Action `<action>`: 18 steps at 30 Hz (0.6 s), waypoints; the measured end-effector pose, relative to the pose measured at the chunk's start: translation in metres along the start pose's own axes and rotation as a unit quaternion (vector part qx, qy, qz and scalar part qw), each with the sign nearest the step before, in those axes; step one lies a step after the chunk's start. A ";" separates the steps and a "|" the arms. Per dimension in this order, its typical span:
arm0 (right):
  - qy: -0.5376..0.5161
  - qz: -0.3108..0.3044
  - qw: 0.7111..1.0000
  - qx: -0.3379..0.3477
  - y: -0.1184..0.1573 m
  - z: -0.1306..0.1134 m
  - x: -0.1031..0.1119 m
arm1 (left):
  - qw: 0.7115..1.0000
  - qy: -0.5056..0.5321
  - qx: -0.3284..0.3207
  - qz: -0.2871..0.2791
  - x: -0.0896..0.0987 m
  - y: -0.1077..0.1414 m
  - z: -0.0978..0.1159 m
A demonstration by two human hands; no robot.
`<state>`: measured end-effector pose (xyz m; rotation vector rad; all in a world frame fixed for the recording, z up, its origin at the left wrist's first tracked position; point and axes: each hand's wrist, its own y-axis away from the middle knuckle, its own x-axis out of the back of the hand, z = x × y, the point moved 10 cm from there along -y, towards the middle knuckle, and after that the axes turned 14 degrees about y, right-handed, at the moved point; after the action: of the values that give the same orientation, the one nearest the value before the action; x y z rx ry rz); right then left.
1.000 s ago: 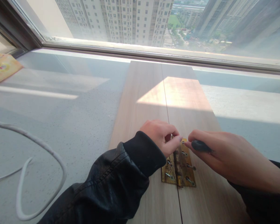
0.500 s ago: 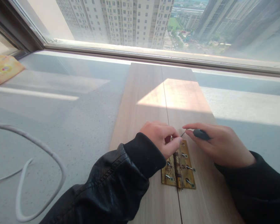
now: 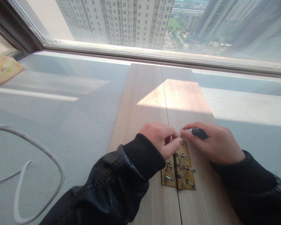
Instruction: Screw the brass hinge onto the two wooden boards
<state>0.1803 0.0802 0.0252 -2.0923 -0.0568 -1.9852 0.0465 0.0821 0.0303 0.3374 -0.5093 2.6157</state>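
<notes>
Two pale wooden boards (image 3: 147, 90) lie side by side, and a worn brass hinge (image 3: 178, 170) spans the seam between them. Several screws (image 3: 190, 169) stick up at a slant from the hinge's holes. My left hand (image 3: 161, 139) is at the hinge's far end, thumb and forefinger pinched; what lies between the fingertips is too small to make out. My right hand (image 3: 213, 140) holds a screwdriver with a dark handle (image 3: 199, 133), its thin shaft pointing at the left fingertips. The screwdriver's tip is hidden by the fingers.
A white cable (image 3: 43, 147) curls on the speckled sill (image 3: 89, 118) at the left. An orange-yellow packet (image 3: 4, 69) lies at the far left. The window frame (image 3: 131, 57) runs behind the boards.
My right hand has moved slightly left with the screwdriver, and its fingertips are now closer to those of my left hand. The left hand has hardly moved.
</notes>
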 end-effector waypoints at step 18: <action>-0.035 0.029 0.998 0.044 0.000 -0.010 0.002 | 1.000 -0.005 0.018 0.024 0.006 -0.001 -0.004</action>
<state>0.1703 0.0774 0.0280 -2.0841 -0.0943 -1.8426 0.0414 0.0868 0.0294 0.3550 -0.4799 2.6730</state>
